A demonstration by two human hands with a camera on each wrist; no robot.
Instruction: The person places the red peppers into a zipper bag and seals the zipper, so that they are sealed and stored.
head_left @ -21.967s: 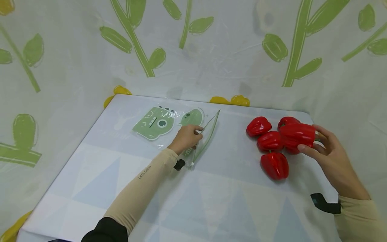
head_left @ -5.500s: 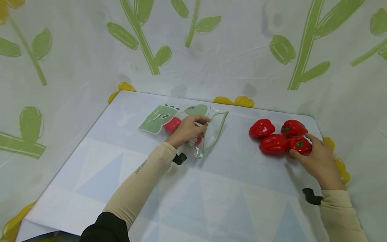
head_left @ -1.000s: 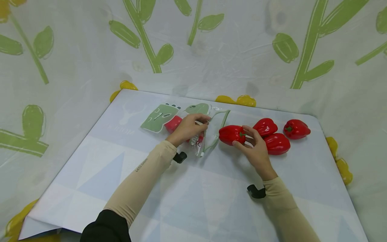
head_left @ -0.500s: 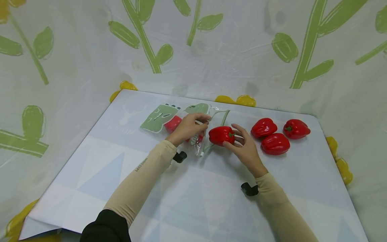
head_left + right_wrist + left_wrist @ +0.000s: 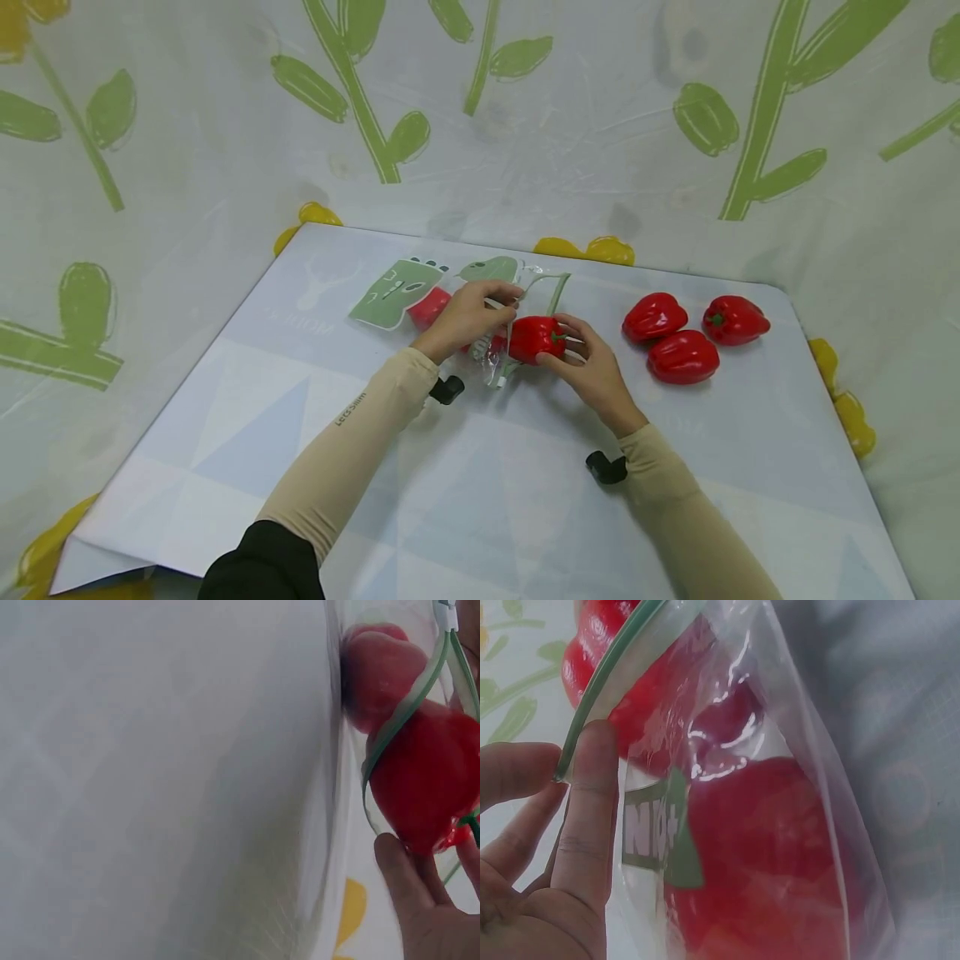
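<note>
A clear zip bag (image 5: 390,293) with green cartoon prints lies toward the back of the table. My left hand (image 5: 467,317) pinches the green-edged rim (image 5: 592,709) of its mouth between thumb and fingers, holding it apart. Inside shows red pepper (image 5: 757,855), partly hidden by the hand in the head view. By its stem end, my right hand (image 5: 592,371) grips a glossy red bell pepper (image 5: 532,337). That pepper (image 5: 424,776) is partly within the mouth, the green strip crossing in front of it in the right wrist view.
Three red bell peppers (image 5: 682,357) lie grouped on the right of the table. The pale patterned tablecloth (image 5: 450,500) covers the top, and a leaf-printed curtain (image 5: 570,150) hangs behind the back edge.
Over the last second my right hand has carried the bell pepper left into the bag's mouth. Earlier the bag lay flat; red pepper now fills part of it. The left hand stays put.
</note>
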